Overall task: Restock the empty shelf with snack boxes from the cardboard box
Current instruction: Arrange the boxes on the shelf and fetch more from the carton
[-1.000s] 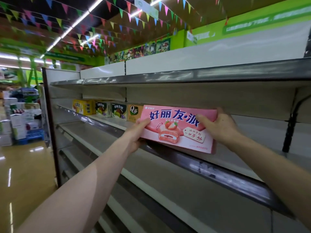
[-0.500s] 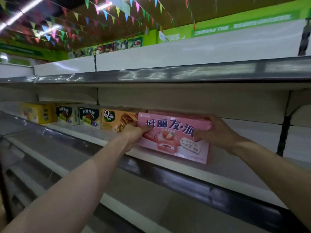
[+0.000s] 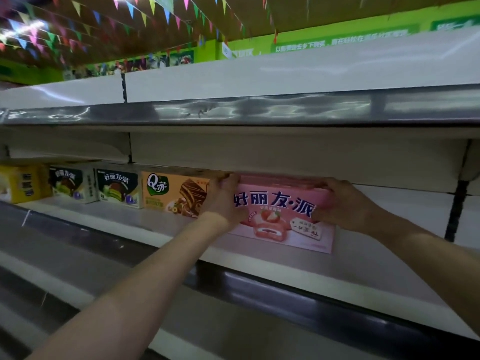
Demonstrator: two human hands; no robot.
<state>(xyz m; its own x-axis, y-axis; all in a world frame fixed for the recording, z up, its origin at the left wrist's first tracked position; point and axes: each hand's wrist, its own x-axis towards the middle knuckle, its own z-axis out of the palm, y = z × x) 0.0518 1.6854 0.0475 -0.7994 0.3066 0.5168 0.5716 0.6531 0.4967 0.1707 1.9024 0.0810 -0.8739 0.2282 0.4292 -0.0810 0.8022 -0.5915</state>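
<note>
A pink snack box [image 3: 283,216] with a strawberry cake picture stands on the white shelf [image 3: 363,263], right of an orange box [image 3: 172,193]. My left hand [image 3: 223,201] grips the pink box's left end, fingers curled over its top corner. Its right end is held by my right hand [image 3: 345,203], fingers wrapped over the top edge. The box's bottom edge rests on the shelf board. The cardboard box is out of view.
Left of the orange box stand two dark green-and-white boxes [image 3: 118,187] [image 3: 68,181] and a yellow box [image 3: 23,181]. The shelf above [image 3: 259,110] hangs low over the row. A dark price rail [image 3: 298,294] runs along the front edge. Lower shelves lie below left.
The pink box has gone from in front of the shelf onto the board, next to the orange box. Both hands moved in with it, and the camera has turned right and come closer.
</note>
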